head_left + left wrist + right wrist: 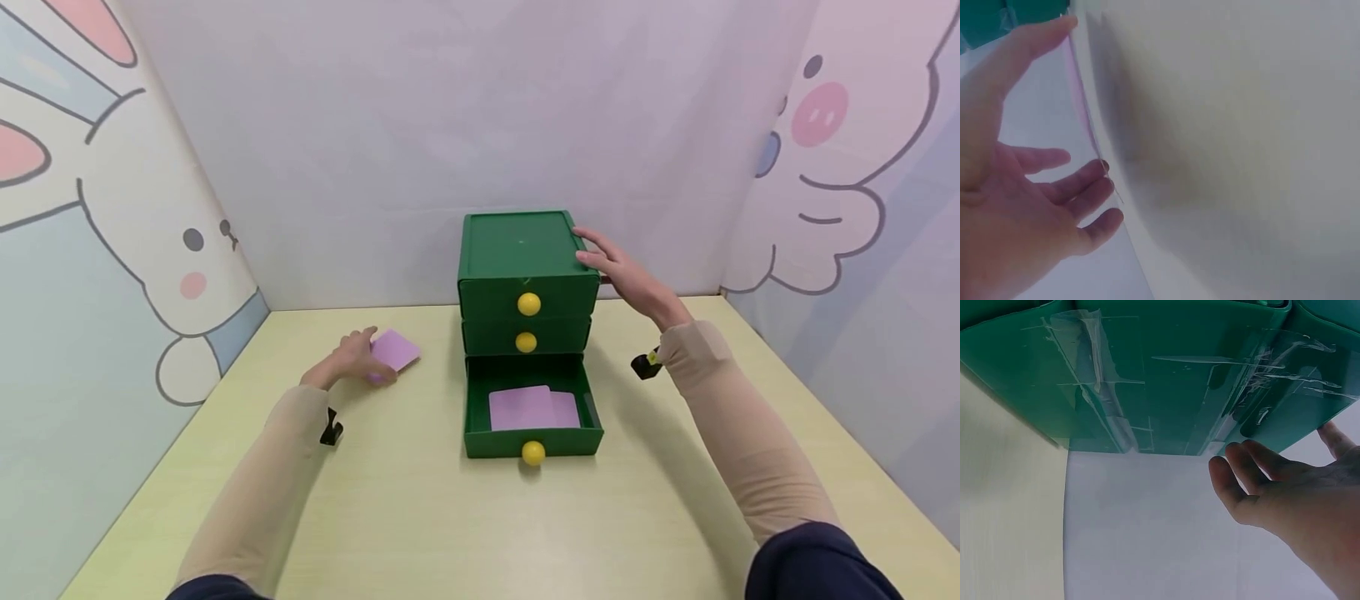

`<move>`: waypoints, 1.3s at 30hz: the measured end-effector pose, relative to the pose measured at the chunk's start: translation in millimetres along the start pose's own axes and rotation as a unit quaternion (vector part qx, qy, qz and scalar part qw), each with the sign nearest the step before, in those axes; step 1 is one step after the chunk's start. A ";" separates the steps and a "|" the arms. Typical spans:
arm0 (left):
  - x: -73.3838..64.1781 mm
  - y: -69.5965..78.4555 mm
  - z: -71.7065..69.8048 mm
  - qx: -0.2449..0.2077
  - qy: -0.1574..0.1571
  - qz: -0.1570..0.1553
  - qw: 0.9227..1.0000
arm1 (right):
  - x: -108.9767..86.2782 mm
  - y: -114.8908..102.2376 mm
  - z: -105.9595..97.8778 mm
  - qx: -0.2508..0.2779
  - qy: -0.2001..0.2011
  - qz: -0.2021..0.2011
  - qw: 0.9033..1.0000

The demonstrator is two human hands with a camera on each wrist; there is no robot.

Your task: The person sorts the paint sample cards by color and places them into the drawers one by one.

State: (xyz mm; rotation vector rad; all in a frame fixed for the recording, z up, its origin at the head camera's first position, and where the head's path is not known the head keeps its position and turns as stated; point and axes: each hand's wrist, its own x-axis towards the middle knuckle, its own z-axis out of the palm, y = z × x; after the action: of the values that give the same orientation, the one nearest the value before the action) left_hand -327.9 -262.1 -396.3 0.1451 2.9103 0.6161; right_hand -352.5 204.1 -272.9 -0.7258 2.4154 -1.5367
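On the left of the table my left hand [356,357] holds a purple paper square [397,350] by its edges. In the left wrist view, the thumb is at one end of the thin purple sheet [1079,94] and the curled fingertips are at the other. A green drawer cabinet [517,242] with yellow knobs stands at the middle. My right hand [626,275] rests at its upper right edge, fingers extended. The bottom drawer [480,446] is pulled out, with overlapping purple sheets [519,408] inside. The two upper drawers are closed.
The pale wooden table [420,533] extends around the cabinet. A white cloth backdrop [337,167] hangs behind, with cartoon animals on both side panels. Clear tape [1094,362] runs along the cabinet's side in the right wrist view.
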 end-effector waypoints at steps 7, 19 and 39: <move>-19.3 12.0 3.0 -0.078 -0.017 0.079 0.994 | 1.1 3.1 -1.2 0.008 0.001 0.002 1.000; -53.0 49.3 0.1 -0.095 -0.043 0.184 0.977 | -0.4 3.9 -2.3 0.021 0.001 0.001 1.000; -74.0 119.4 0.5 -0.019 -0.054 0.305 0.951 | -0.1 0.3 0.7 0.032 0.003 -0.003 0.999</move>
State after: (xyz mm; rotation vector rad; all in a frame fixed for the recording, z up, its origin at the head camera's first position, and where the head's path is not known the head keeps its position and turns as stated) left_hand -247.9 -162.6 -337.6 1.0627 2.7184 0.7129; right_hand -352.3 203.8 -273.5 -0.7181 2.3580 -1.6144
